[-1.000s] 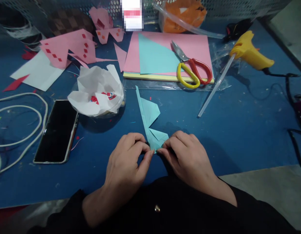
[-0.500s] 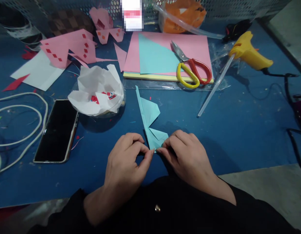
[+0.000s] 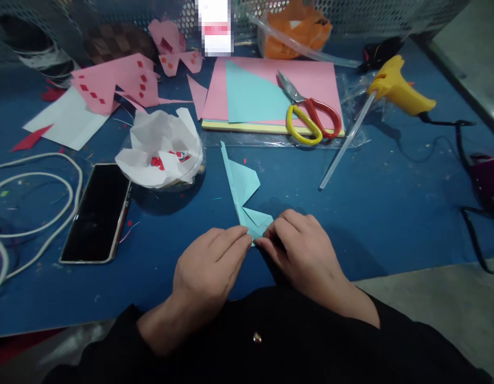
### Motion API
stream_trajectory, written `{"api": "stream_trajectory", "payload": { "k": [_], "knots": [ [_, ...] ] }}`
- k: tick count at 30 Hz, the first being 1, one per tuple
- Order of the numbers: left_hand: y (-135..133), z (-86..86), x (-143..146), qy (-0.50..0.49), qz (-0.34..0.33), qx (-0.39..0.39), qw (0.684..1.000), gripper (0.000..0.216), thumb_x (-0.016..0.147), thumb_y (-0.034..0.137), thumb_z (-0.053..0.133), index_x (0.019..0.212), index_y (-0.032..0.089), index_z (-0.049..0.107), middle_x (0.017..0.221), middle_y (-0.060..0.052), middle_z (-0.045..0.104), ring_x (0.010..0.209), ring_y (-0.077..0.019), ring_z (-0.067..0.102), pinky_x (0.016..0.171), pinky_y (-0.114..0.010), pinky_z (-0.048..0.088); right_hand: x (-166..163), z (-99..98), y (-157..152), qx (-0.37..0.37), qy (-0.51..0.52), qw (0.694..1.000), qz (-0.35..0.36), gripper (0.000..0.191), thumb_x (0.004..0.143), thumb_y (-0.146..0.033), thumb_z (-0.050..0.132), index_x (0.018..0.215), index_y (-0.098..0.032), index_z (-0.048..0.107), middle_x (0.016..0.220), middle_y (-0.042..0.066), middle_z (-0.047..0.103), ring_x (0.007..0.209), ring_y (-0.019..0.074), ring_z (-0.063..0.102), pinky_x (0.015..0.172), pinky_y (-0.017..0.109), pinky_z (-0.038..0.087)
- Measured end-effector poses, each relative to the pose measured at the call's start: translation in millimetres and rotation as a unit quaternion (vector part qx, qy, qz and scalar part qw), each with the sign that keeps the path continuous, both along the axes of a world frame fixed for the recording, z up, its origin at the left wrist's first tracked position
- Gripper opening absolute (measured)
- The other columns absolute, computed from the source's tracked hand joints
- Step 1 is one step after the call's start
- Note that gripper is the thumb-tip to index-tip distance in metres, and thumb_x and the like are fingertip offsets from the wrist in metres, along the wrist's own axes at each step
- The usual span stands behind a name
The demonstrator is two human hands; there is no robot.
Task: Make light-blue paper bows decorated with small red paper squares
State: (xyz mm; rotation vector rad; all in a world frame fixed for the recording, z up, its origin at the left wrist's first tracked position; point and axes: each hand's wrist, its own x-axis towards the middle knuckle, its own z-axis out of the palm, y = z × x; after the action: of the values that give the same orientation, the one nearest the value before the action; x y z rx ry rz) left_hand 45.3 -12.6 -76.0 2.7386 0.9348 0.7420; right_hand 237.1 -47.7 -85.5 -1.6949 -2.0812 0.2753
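A folded piece of light-blue paper (image 3: 243,184) lies on the blue table in front of me, with a narrow strip along its left side and two pointed flaps to the right. My left hand (image 3: 209,266) presses its closed fingertips on the lower end of that strip. At the paper's lower right corner, my right hand (image 3: 302,256) pinches the edge between thumb and curled fingers. The fingertips of both hands are close together, and they hide the bottom corner of the paper.
Scissors (image 3: 310,114) rest on stacked coloured paper (image 3: 215,101). A yellow glue gun (image 3: 402,90) with a glue stick lies right. Left are a paper-lined bowl (image 3: 162,146), a phone (image 3: 97,213), a white cable (image 3: 77,186) and pink paper cut-outs (image 3: 106,85).
My left fingers have gone from a rounded thumb-and-finger pinch to lying flatter and together over the strip's lower end. My right hand keeps its pinch. The view has shifted slightly.
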Motion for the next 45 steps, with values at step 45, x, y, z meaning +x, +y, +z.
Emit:
{"api": "stream_trajectory", "payload": {
  "k": [45],
  "knots": [
    [-23,8.7,-11,0.158,-0.059,0.089,0.982,0.04,0.099,0.025,0.05,0.128,-0.001,0.06,0.133,-0.021,0.065,0.106,-0.0316,0.062,0.079,-0.043,0.052,7,16.2,-36,0.186,-0.231,0.933,0.204,0.036,0.098,-0.016,0.045,0.119,0.008,0.062,0.119,0.023,0.071,0.11,0.0291,0.068,0.098,0.045,0.053]
  ]
}}
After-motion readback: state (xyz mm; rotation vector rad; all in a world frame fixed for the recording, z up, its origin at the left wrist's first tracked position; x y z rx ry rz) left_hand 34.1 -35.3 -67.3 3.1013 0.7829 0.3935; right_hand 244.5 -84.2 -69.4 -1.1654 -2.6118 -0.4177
